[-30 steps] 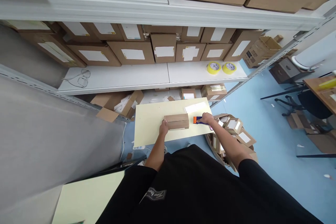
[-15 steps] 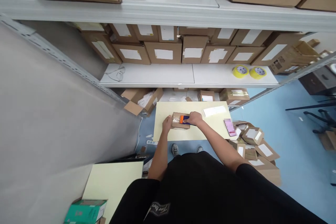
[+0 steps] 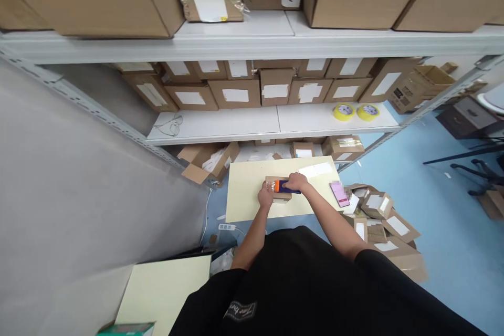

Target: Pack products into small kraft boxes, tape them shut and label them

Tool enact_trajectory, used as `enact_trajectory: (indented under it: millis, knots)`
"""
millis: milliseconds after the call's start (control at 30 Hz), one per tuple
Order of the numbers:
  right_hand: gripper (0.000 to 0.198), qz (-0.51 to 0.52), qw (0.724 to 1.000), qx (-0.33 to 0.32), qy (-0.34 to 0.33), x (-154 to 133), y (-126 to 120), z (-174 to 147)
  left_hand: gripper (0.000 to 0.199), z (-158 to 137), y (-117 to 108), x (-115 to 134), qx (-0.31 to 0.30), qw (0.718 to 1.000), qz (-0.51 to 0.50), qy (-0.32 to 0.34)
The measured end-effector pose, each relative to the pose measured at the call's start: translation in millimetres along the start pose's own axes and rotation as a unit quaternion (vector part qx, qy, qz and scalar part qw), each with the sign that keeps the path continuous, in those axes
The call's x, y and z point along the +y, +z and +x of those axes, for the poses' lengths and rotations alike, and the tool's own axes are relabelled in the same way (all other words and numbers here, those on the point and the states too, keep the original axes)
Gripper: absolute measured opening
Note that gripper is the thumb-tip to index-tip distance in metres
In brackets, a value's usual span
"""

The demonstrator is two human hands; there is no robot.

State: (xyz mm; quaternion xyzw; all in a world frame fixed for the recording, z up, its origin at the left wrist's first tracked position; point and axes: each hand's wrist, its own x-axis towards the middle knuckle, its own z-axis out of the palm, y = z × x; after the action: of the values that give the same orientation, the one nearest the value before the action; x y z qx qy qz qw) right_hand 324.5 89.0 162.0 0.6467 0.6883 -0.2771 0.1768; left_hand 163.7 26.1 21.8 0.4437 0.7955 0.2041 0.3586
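On the pale yellow table (image 3: 246, 205) lies a small brown cardboard box (image 3: 282, 197) with shiny clear tape across its top. My left hand (image 3: 265, 196) grips the box's left end, its fingers over the taped top. My right hand (image 3: 296, 182) is closed around a flat orange-and-dark-blue tool (image 3: 278, 185) resting on or just above the box top; its exact kind is too small to make out. The tool's orange end points left, close to my left fingers. White paper (image 3: 317, 170) lies behind my right hand.
A pink-screened phone (image 3: 339, 194) sits at the table's right edge. Cardboard boxes (image 3: 376, 205) are piled on the floor beyond it. Ahead, a shelf (image 3: 232, 126) holds labelled boxes, glasses (image 3: 173, 126) and two yellow tape rolls (image 3: 344, 111). An open carton (image 3: 212, 163) stands left.
My left hand has moved from the box's left side onto its taped end. The tool remains in my right hand over the box. The head view has shifted slightly.
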Motion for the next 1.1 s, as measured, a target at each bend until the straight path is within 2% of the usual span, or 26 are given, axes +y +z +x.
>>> enact_trajectory:
  millis: [133,233,433,533,633,767,867,1033,1100]
  knots:
    - [0.062,0.042,0.999,0.002,0.032,72,-1,-10,0.063,-20,42,31,-0.033,0.999,0.015,0.036]
    - [0.061,0.071,0.997,0.014,0.027,127,-2,-21,0.064,-27,62,51,-0.055,0.997,0.028,0.045]
    - [0.056,0.048,0.996,0.046,0.059,232,1,-47,0.059,-25,71,62,-0.058,0.996,0.051,0.043]
    - [0.056,0.042,0.996,0.039,0.074,253,12,-51,0.057,-23,71,59,-0.053,0.997,0.044,0.041]
    - [0.06,0.038,0.995,0.045,0.076,240,24,-46,0.054,-19,67,53,-0.057,0.997,0.025,0.038]
    - [0.062,0.063,0.996,0.032,0.058,196,31,-37,0.047,-4,48,35,-0.075,0.996,-0.019,0.045]
    - [0.061,0.086,0.995,0.031,0.031,153,31,-32,0.047,16,22,13,-0.08,0.994,-0.059,0.049]
    - [0.062,0.071,0.996,0.044,-0.008,66,27,-14,0.05,44,-29,-23,0.011,0.999,-0.043,-0.024]
    - [0.062,0.047,0.998,0.04,-0.022,30,28,-1,0.05,49,-42,-32,0.016,0.998,-0.055,-0.013]
